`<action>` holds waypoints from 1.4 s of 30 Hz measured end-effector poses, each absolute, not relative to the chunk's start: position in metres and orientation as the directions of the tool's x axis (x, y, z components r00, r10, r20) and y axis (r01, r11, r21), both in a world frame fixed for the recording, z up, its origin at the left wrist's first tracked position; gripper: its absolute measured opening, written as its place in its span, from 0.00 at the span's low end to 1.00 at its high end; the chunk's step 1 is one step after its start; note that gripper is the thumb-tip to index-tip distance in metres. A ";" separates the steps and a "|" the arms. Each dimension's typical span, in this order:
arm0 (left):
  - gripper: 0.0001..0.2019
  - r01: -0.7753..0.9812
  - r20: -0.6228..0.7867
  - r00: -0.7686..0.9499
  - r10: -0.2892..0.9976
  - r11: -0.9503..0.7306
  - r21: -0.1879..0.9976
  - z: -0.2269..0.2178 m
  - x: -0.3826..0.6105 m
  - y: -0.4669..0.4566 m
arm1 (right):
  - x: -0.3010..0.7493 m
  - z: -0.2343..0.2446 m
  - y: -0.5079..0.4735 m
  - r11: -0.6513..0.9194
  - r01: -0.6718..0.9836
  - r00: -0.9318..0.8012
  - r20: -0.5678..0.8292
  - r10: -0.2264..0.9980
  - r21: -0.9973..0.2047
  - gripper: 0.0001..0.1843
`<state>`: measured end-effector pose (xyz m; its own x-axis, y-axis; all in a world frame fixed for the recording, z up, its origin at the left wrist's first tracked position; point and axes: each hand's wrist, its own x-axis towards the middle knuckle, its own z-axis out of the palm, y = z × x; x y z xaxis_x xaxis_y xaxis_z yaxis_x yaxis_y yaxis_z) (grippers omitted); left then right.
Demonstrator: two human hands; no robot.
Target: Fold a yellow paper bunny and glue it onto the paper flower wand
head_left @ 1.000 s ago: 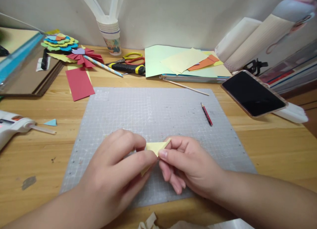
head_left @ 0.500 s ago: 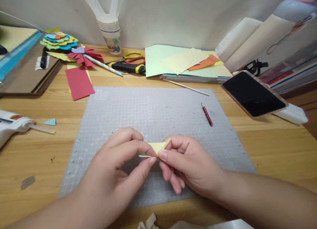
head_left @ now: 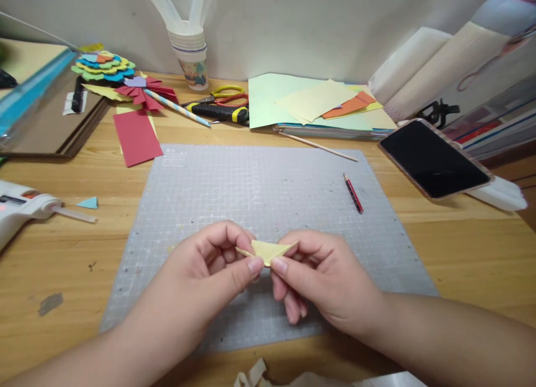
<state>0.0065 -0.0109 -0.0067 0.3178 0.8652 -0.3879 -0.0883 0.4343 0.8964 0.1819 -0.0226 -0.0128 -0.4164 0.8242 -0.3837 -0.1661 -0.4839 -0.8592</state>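
A small piece of folded yellow paper (head_left: 267, 252) is held up over the grey cutting mat (head_left: 234, 191). My left hand (head_left: 211, 275) pinches its left side, thumb in front and the curled fingers behind. On the right side, my right hand (head_left: 322, 275) grips it the same way, with the lower fingers curled beneath. Both thumb tips nearly meet at the paper's lower middle, and its two sides flare upward. A short red and black pencil (head_left: 353, 193) lies on the mat beyond my right hand.
To the left are a glue gun (head_left: 29, 205) and a red paper rectangle (head_left: 137, 137). Along the back stand paper cups (head_left: 192, 68), scissors (head_left: 228, 95) and a pale green paper stack (head_left: 262, 102). A phone (head_left: 435, 159) leans at the right. A thin stick (head_left: 318, 147) crosses the mat's far edge.
My left fingers have shifted from pinching at the middle to behind the paper's left side, with the thumb now on its front. More of the paper's face shows. The view has moved slightly.
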 end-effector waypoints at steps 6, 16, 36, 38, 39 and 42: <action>0.11 -0.095 -0.417 0.329 0.847 0.469 0.878 -0.005 0.005 -0.007 | 0.182 -0.013 -0.024 -0.457 -0.159 -0.418 -0.360 0.834 -0.875 0.09; 0.11 -0.118 -0.398 0.322 0.859 0.453 0.883 -0.002 0.009 -0.007 | 0.179 -0.015 -0.024 -0.521 -0.141 -0.438 -0.419 0.795 -0.842 0.09; 0.10 -0.035 -0.423 0.264 0.867 0.447 0.894 -0.004 0.009 -0.008 | 0.180 -0.013 -0.018 -0.604 -0.118 -0.442 -0.503 0.743 -0.788 0.13; 0.11 -0.049 -0.410 0.240 0.880 0.433 0.900 -0.003 0.010 -0.008 | 0.179 -0.012 -0.018 -0.601 -0.115 -0.435 -0.504 0.746 -0.791 0.12; 0.11 -0.063 -0.404 0.230 0.885 0.427 0.902 -0.003 0.010 -0.009 | 0.179 -0.012 -0.019 -0.600 -0.112 -0.433 -0.505 0.747 -0.792 0.12; 0.11 -0.087 -0.386 0.241 0.890 0.416 0.905 -0.002 0.010 -0.010 | 0.179 -0.011 -0.020 -0.590 -0.107 -0.421 -0.501 0.756 -0.800 0.12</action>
<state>0.0098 -0.0099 -0.0024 0.2405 0.8905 -0.3863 -0.0871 0.4162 0.9051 0.1787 -0.0195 -0.0109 -0.4206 0.7561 -0.5015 -0.1071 -0.5902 -0.8001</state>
